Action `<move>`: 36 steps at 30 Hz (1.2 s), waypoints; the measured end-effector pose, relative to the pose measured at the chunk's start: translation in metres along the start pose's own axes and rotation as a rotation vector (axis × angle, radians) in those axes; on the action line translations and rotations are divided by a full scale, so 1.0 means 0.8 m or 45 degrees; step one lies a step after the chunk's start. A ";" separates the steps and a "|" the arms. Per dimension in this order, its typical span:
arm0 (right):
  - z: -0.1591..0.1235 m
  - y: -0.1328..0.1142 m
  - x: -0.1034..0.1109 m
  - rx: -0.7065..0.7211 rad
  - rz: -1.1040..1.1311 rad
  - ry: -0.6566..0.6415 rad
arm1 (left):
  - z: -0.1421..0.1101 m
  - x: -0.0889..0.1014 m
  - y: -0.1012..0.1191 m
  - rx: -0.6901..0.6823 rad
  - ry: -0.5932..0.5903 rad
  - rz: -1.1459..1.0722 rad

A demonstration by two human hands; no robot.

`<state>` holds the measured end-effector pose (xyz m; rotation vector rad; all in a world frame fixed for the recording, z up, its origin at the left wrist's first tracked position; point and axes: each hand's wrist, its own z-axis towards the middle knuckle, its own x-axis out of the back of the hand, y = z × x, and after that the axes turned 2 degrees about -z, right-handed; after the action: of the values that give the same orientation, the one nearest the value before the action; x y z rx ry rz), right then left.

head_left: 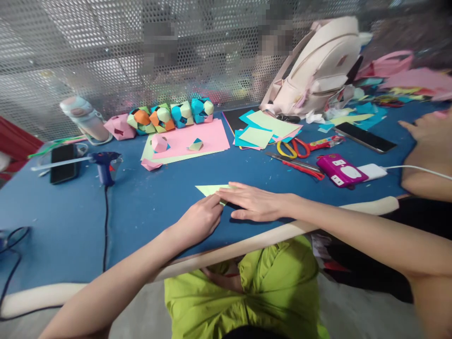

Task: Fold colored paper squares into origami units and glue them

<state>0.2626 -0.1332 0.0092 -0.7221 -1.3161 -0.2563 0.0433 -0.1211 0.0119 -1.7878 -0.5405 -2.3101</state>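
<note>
A pale green sheet of paper (208,189), folded to a pointed triangle, lies on the blue table in front of me, partly covered by both hands. My left hand (205,214) is closed, its fingers curled and pressed together at the paper's lower edge. Stretched out nearly flat, my right hand (252,202) rests over the paper's right part, fingertips meeting those of the left. Beyond them, a small folded paper piece (196,144) and a pink paper ball (160,143) sit on pink sheets (215,134). A loose pink folded piece (151,165) lies nearer.
Several paper balls (162,117) line the back beside a bottle (84,120). A glue gun (106,165) and a phone (63,162) are left. Paper sheets (259,136), scissors (293,149), a purple power strip (341,170) and a backpack (318,70) are right, near another person's hand (429,127).
</note>
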 end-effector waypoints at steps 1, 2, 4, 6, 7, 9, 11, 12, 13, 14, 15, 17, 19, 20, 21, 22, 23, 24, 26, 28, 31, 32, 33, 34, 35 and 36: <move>0.008 0.007 -0.003 0.017 0.086 -0.056 | 0.000 0.001 0.000 -0.008 -0.008 0.017; 0.015 0.014 -0.006 0.030 0.153 -0.091 | 0.000 0.003 0.001 -0.009 -0.024 0.042; 0.027 0.027 -0.009 0.046 0.218 -0.127 | 0.000 0.006 0.003 0.006 -0.073 0.093; 0.036 0.035 -0.009 0.064 0.213 -0.156 | -0.001 0.008 0.006 0.034 -0.125 0.122; 0.040 0.037 -0.009 0.074 0.198 -0.167 | -0.002 0.009 0.007 0.051 -0.147 0.129; 0.051 0.040 -0.009 0.109 0.172 -0.182 | -0.003 0.010 0.009 0.084 -0.174 0.127; 0.063 0.040 -0.009 0.154 0.149 -0.183 | -0.004 0.012 0.011 0.108 -0.183 0.107; 0.070 0.041 -0.009 0.175 0.137 -0.180 | -0.004 0.013 0.011 0.114 -0.186 0.094; 0.075 0.041 -0.010 0.189 0.125 -0.179 | -0.004 0.014 0.011 0.118 -0.191 0.083; 0.078 0.041 -0.010 0.195 0.114 -0.176 | -0.004 0.016 0.011 0.121 -0.196 0.080; 0.079 0.042 -0.010 0.195 0.104 -0.172 | -0.004 0.017 0.011 0.121 -0.205 0.085; 0.071 0.042 -0.010 0.177 0.082 -0.156 | -0.004 0.019 0.011 0.118 -0.231 0.113; 0.050 0.044 -0.008 0.145 0.044 -0.129 | -0.003 0.021 0.012 0.110 -0.257 0.133; 0.036 0.046 -0.007 0.123 0.022 -0.115 | -0.002 0.022 0.013 0.105 -0.268 0.136; 0.019 0.047 -0.005 0.096 -0.001 -0.098 | -0.002 0.022 0.013 0.103 -0.276 0.136; 0.002 0.049 -0.004 0.072 -0.020 -0.083 | -0.001 0.023 0.014 0.102 -0.280 0.136; -0.015 0.051 -0.003 0.045 -0.037 -0.072 | -0.001 0.023 0.014 0.103 -0.285 0.137; -0.030 0.053 -0.002 0.018 -0.054 -0.071 | 0.000 0.023 0.015 0.106 -0.290 0.139; -0.050 0.054 -0.001 -0.021 -0.084 -0.078 | 0.001 0.024 0.016 0.111 -0.297 0.144; -0.052 0.054 0.000 -0.024 -0.106 -0.080 | 0.002 0.025 0.017 0.116 -0.306 0.149; -0.023 0.052 0.000 0.046 -0.129 -0.074 | 0.002 0.026 0.017 0.128 -0.329 0.161; -0.008 0.052 0.001 0.081 -0.137 -0.077 | 0.002 0.026 0.017 0.128 -0.334 0.164; 0.009 0.053 0.002 0.119 -0.145 -0.084 | 0.002 0.026 0.017 0.124 -0.336 0.164; 0.025 0.054 0.003 0.160 -0.152 -0.096 | 0.001 0.026 0.016 0.121 -0.335 0.161; 0.041 0.055 0.005 0.201 -0.160 -0.111 | 0.001 0.027 0.016 0.120 -0.331 0.152; 0.054 0.057 0.007 0.241 -0.171 -0.128 | 0.000 0.027 0.015 0.123 -0.327 0.138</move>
<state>0.2556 -0.0707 0.0024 -0.4927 -1.4654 -0.2015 0.0419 -0.1302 0.0348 -2.0260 -0.5662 -1.9624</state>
